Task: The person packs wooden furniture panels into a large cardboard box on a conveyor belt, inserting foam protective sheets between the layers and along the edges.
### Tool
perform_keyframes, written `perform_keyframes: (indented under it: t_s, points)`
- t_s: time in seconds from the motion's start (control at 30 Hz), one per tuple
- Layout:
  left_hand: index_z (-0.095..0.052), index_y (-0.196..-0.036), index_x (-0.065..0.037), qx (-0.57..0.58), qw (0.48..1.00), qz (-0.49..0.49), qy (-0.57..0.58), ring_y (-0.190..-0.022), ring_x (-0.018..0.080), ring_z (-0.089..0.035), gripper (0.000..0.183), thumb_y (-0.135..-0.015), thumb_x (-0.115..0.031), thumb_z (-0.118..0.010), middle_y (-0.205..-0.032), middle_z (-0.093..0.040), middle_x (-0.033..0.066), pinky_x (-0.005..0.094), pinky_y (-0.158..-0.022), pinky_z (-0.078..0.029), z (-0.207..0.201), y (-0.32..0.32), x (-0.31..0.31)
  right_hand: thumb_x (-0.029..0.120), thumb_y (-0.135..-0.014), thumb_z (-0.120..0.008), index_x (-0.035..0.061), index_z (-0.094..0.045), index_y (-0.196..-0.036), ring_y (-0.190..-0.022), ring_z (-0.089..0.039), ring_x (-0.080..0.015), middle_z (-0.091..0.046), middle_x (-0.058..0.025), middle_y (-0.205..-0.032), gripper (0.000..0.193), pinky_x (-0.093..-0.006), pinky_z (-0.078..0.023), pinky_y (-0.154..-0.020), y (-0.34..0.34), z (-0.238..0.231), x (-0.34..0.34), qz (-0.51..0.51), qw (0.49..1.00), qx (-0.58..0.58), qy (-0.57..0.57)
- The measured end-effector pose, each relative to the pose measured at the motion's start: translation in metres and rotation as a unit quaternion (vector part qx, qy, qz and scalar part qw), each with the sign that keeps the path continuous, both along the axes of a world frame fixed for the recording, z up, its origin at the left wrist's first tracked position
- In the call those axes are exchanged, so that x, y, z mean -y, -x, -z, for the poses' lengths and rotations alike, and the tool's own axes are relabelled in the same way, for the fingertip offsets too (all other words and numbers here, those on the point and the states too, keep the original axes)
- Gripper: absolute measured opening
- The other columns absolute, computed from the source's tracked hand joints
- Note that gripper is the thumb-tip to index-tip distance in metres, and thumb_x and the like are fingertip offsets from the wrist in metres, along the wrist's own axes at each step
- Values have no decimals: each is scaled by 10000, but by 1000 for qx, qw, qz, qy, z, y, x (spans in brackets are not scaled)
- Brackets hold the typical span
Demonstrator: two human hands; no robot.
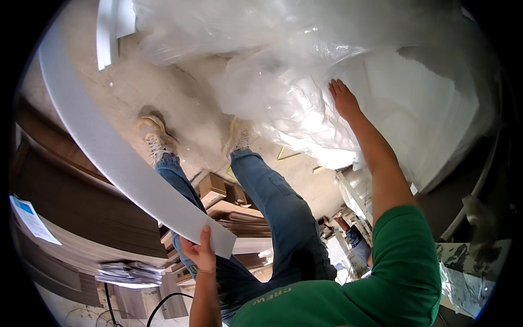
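My left hand [200,252] grips the near end of a long white foam strip [122,163], thumb on top and fingers beneath. The strip runs away to the upper left and looks curved in this wide view. On the right, my right arm is stretched out. My right hand [343,99] has its fingers extended and holds nothing visible. It lies over crumpled clear plastic film [305,109], beside a large stack of white sheets [408,103] that look like foam. Whether the palm presses on the film, I cannot tell.
Stacked brown boards [81,201] stand at left, with a paper sheet [34,219] and a pile of papers [131,273]. Cardboard pieces [212,188] lie behind my legs. Another white piece [108,35] stands at the upper left. Another person's leg [358,243] shows at lower right.
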State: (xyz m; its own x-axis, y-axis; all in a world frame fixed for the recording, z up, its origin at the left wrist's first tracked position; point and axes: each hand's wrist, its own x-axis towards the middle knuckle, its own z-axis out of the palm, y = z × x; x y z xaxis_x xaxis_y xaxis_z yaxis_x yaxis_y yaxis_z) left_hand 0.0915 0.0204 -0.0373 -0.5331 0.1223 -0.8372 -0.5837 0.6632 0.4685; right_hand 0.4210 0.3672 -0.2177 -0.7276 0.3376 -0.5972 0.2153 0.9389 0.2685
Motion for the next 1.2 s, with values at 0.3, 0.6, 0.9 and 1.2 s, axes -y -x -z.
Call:
perform_keyframes:
  t_s: [0.3, 0.6, 0.9, 1.2]
  points:
    - [-463, -921, -2, 42, 998, -20, -32, -732, 108, -479, 299, -669, -63, -611, -826, -516, 50, 215, -669, -382, -4, 39, -3, 120, -659, -519, 101, -586, -726, -916, -450, -237, -542, -85, -865, 97, -420, -273, -861, 9, -93, -4, 180, 965, 191, 3]
    - [-465, -923, -12, 84, 976, -137, -149, -729, 119, -508, 313, -654, -60, -619, -830, -530, 58, 234, -661, -412, -65, 110, -36, 148, -593, -594, 111, -565, -675, -747, -505, -209, -548, -49, -679, 95, -345, -338, -765, 247, -235, 10, 252, 967, 18, 23]
    - [-433, -1050, -30, 228, 883, -113, -396, -900, 156, -472, 707, -429, -96, -764, -991, -495, 68, 286, -755, -393, -121, 190, -37, 142, -576, -543, 91, -537, -638, -624, -527, -225, -511, -70, -560, 80, -327, -404, -559, 547, -337, 94, -70, 904, -240, 348]
    - [-399, -1065, -20, -65, 866, -258, -423, -883, 169, -487, 487, -624, 12, -603, -994, -485, 62, 270, -724, -410, -87, 262, -57, 127, -598, -532, 98, -582, -699, -795, -542, -260, -575, -99, -821, 116, -411, -402, -694, 709, -358, 165, -252, 837, -290, 389]
